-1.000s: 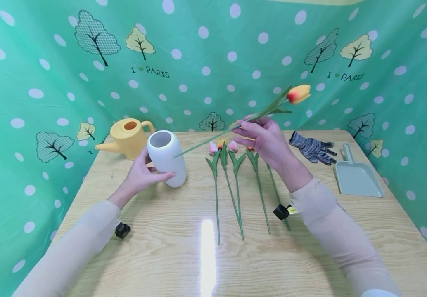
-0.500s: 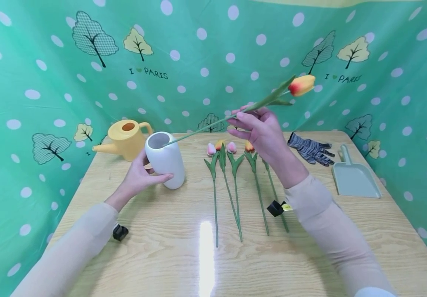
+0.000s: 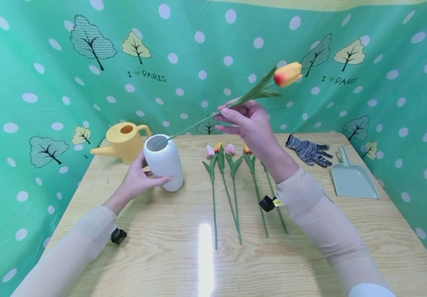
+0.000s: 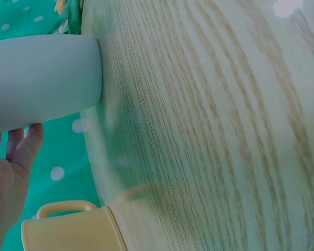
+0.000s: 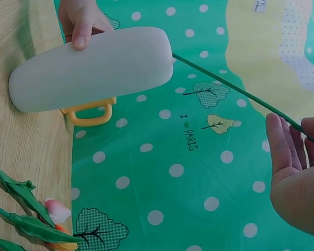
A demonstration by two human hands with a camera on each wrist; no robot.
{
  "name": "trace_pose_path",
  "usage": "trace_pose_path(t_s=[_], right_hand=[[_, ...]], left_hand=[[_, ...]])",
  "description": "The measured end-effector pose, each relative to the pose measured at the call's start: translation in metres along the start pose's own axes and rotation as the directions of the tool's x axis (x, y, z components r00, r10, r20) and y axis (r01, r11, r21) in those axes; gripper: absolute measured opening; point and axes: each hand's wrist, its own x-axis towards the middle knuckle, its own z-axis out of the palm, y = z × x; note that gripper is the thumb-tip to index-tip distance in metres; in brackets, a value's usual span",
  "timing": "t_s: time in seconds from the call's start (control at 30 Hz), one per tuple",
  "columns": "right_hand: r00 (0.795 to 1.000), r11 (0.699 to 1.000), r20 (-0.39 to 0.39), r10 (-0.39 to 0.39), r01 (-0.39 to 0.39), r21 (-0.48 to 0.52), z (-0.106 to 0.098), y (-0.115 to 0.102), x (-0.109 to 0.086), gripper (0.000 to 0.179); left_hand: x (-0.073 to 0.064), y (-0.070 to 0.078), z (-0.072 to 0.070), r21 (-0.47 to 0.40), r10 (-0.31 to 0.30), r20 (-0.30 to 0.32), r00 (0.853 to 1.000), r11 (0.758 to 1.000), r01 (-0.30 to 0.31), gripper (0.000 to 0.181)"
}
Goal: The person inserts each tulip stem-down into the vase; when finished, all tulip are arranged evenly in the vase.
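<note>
Hidden: in the right wrist view, the lower stem of the flower (image 3: 254, 90) disappears into the mouth of the vase (image 3: 167, 167); whether the vase's base touches the table (image 3: 154, 255) is hard to tell.
Change: one second ago the stem tip was outside the vase.
Right hand (image 3: 252, 123): raised, pinching the stem.
Left hand (image 3: 137, 177): thumb and fingers spread around the vase, holding it.

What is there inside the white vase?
The stem tip of a yellow-red tulip reaches in; the white vase hides its own bottom, so anything deeper cannot be seen.
</note>
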Motion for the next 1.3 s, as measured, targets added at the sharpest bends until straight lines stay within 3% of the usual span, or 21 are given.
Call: trace_pose_path(t_s=[0.23, 0.53, 0.67, 0.9, 1.3], right_hand=[[1.0, 0.998, 0.02, -0.013, 0.014, -0.062, 0.008, -0.001, 0.007, 0.014], [0.996, 0.99, 0.09, -0.028, 0.04, -0.132, 0.021, 0.001, 0.016, 0.013], [0.992, 0.987, 0.125, -0.013, 0.033, -0.16, 0.028, 0.002, 0.018, 0.015], [0.982, 0.975, 0.164, 0.092, -0.055, -0.216, 0.039, 0.006, 0.02, 0.019], [0.964, 0.982, 0.23, 0.134, -0.098, -0.161, 0.067, 0.019, 0.03, 0.018]], left_hand=[[-0.001, 0.004, 0.001, -0.007, -0.013, 0.006, 1.0, 1.0, 0.013, 0.103], [-0.008, 0.03, 0.001, -0.01, -0.007, 0.01, 1.0, 1.0, 0.007, 0.094], [-0.008, 0.03, 0.002, -0.014, -0.003, 0.01, 1.0, 1.0, 0.003, 0.095], [-0.007, 0.025, 0.006, -0.024, -0.017, 0.009, 1.0, 1.0, 0.017, 0.097], [-0.009, 0.027, 0.006, -0.025, -0.007, 0.007, 1.0, 1.0, 0.008, 0.097]])
